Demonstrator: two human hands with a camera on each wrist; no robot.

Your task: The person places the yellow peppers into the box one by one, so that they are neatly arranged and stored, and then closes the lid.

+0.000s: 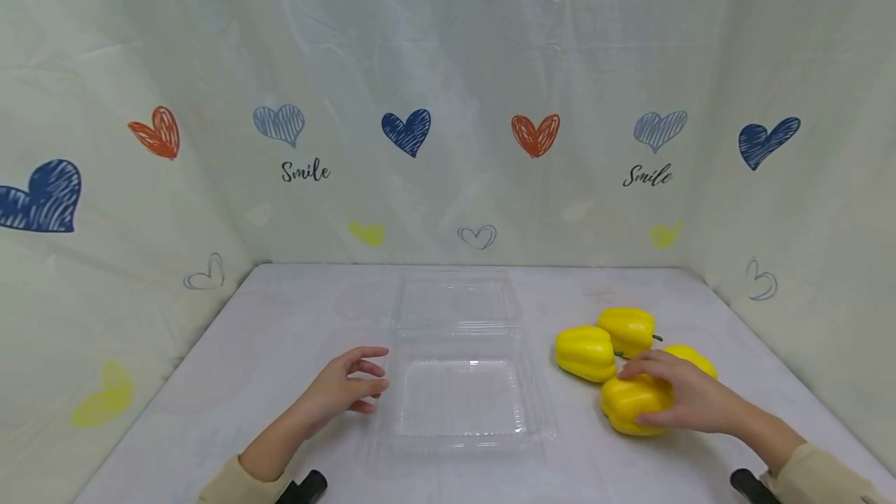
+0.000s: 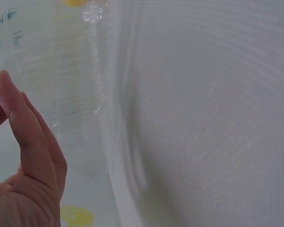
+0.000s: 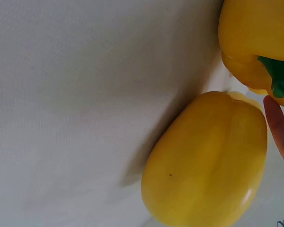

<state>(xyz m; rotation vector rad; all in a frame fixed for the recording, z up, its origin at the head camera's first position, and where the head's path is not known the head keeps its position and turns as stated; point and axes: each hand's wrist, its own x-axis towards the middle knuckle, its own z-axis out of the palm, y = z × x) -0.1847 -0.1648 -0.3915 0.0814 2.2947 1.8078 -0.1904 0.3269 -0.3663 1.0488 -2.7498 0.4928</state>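
Observation:
My right hand (image 1: 689, 395) grips the nearest yellow bell pepper (image 1: 626, 404), its thumb in front and its fingers over the top. In the right wrist view, a fingertip touches this pepper (image 3: 255, 35) beside its green stem. A clear plastic clamshell container (image 1: 458, 442) lies in the middle of the table with its lid (image 1: 458, 298) folded back, away from me. Beside its left edge, my left hand (image 1: 343, 387) hovers with loosely bent fingers and holds nothing. I cannot tell whether its fingertips touch the rim.
Two yellow bell peppers, one on the left (image 1: 584, 353) and one farther back (image 1: 628, 330), lie beyond the gripped one. Another pepper (image 1: 693, 358) is partly hidden behind my right hand. A curtain (image 1: 476, 61) printed with hearts encloses the white table (image 1: 308, 302) at the back and sides.

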